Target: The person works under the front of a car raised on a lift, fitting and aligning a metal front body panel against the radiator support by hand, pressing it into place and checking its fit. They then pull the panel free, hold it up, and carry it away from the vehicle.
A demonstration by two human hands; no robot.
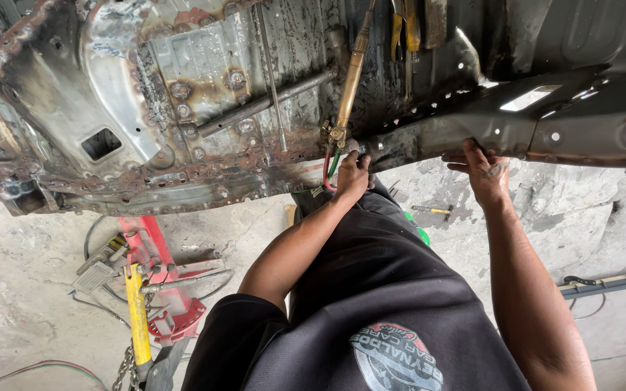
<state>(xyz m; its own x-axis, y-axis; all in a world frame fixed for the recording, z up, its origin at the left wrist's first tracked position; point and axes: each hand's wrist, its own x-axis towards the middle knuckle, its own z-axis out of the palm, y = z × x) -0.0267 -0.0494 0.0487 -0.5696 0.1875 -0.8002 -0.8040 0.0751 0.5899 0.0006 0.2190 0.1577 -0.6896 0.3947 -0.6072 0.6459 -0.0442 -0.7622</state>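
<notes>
Nearest the lens was my own black work shirt (371,289) with a round printed patch low on the front, and both bare forearms reached away from it toward the rusted, scorched sheet-metal car floor panel (182,94) that filled the top of the view.

My left hand (353,177) was curled around the base of the long brass gas torch (349,80), at the fitting where the red and green hoses (330,168) looped out and back down. The grip looked closed on the handle end, though the fingers were partly hidden behind the valve block. My right hand (485,170) lay flat and spread against the lower edge of the dark steel sill rail (516,119), pressing or steadying rather than clutching; the two hands were well apart.

The torch rested on the panel with its long axis running nearly straight away from me, leaning slightly right. Its hose end was near my left hand and its nozzle pointed up out of frame, so I could not see the tip or any flame.

I judged this as the stage of taking up the torch while bracing the rail. The next move would call for a firm hold on the handle and slack in the hoses.

Down on the concrete floor (30,289) stood a red jack stand (161,289) beside a yellow-handled bar (136,304).
</notes>
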